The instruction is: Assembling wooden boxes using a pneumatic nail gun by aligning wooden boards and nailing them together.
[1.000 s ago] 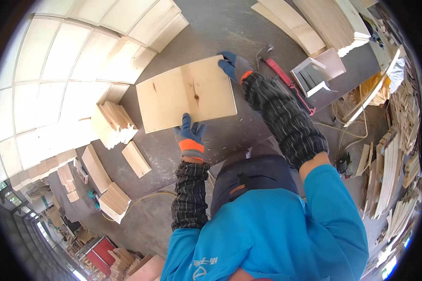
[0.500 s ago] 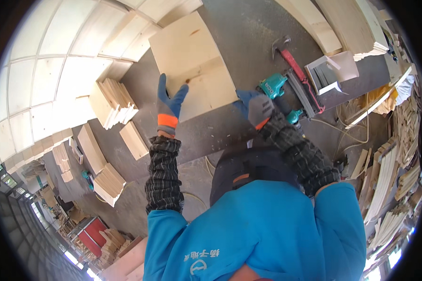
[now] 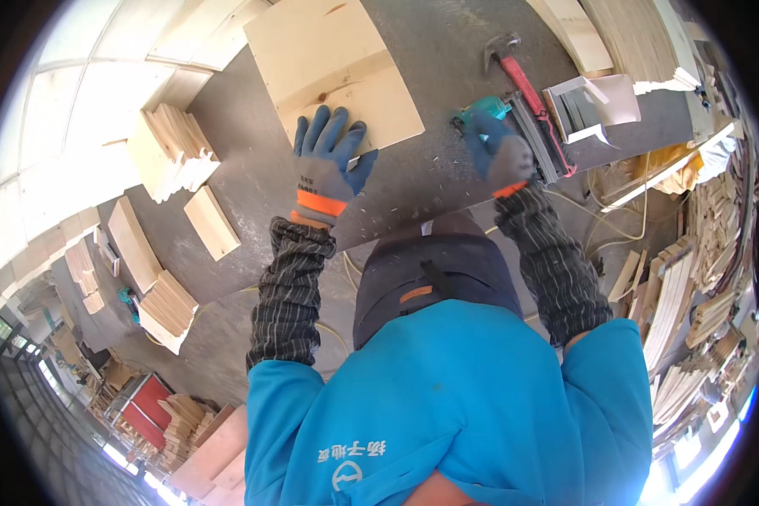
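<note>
Left hand (image 3: 327,164) flat on wooden panel (image 3: 333,72); right hand (image 3: 499,153) grips nail gun (image 3: 514,126).

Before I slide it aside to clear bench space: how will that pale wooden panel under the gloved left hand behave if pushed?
The wooden panel looks flat, thin and rigid, so it should slide stiffly rather than flex. Lying flat on the grey workbench, it can't roll or tip. The left hand rests on its near edge; gloved fingers probably grip the bare wood well.

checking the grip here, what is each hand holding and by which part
Right hand grips the teal nail gun around its handle. Left hand holds nothing; it lies flat on the wooden panel near its edge.
</note>
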### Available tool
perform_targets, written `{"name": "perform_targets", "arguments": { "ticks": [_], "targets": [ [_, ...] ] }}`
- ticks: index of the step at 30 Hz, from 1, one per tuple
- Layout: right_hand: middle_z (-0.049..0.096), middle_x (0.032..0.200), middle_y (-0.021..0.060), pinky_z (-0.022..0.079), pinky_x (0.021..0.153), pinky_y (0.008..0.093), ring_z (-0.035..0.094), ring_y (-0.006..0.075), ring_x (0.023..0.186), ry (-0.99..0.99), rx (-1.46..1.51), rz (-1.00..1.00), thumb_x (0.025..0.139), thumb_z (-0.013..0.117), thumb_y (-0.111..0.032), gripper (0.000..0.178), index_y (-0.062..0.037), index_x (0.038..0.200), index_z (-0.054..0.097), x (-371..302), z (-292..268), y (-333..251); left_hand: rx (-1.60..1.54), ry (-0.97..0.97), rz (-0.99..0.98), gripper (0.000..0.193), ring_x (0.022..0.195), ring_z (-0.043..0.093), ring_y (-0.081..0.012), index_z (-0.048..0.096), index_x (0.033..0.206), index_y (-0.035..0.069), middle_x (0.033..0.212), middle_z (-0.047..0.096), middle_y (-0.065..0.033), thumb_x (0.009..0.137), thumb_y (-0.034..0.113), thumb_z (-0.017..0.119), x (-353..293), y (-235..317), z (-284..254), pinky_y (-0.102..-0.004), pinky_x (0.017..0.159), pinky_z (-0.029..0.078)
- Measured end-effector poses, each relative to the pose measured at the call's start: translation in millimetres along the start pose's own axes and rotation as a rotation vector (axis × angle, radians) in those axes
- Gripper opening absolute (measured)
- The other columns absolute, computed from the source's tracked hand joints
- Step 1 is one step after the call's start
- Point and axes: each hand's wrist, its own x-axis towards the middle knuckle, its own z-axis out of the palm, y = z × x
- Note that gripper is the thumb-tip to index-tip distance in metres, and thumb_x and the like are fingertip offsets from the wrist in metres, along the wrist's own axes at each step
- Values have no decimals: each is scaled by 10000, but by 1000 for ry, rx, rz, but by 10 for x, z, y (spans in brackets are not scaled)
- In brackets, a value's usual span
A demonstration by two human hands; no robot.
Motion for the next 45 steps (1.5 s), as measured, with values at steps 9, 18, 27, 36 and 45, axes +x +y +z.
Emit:
{"name": "perform_targets", "arguments": {
  "ticks": [9, 18, 27, 36, 45],
  "targets": [
    [702, 1341, 306, 580, 983, 549, 729, 472, 1137, -123, -500, 323, 915, 807, -519, 1033, -46, 1690, 313, -292, 27, 580, -38, 70, -27, 436, 1403, 588, -435, 808, 1223, 137, 1432, 680, -137, 829, 294, 911, -26, 18, 110, -669, 1215, 396],
    [783, 986, 149, 590, 795, 397, 751, 246, 862, -292, 4, 403, 910, 795, -314, 573, 3, 1374, 688, -111, -958, 91, -9, 129, -110, 437, 1395, 601, -409, 815, 1227, 157, 1417, 697, -112, 835, 332, 902, 78, 198, 235, -648, 1220, 407],
    [654, 831, -30, 463, 595, 253, 592, 54, 681, -452, 451, 579, 961, 790, -273, 327, -7, 1145, 743, -66, -1253, -1373, -15, 177, -117, 416, 1401, 602, -379, 813, 1215, 181, 1409, 703, -84, 841, 337, 905, 30, 154, 312, -633, 1222, 418],
    [653, 785, -18, 446, 563, 254, 575, 57, 628, -456, 433, 589, 956, 774, -269, 324, 23, 1094, 746, 43, -1003, -1395, -47, 186, -118, 411, 1427, 576, -361, 811, 1215, 192, 1439, 683, -69, 841, 336, 905, 15, 142, 301, -630, 1239, 400],
    [625, 856, -13, 462, 591, 248, 568, 73, 673, -543, 388, 600, 977, 723, -241, 494, 2, 1403, 666, 97, -1014, -1425, -21, 164, -126, 417, 1431, 578, -364, 816, 1226, 202, 1445, 686, -76, 846, 351, 905, -8, 136, 311, -633, 1248, 400]
  ]
}}
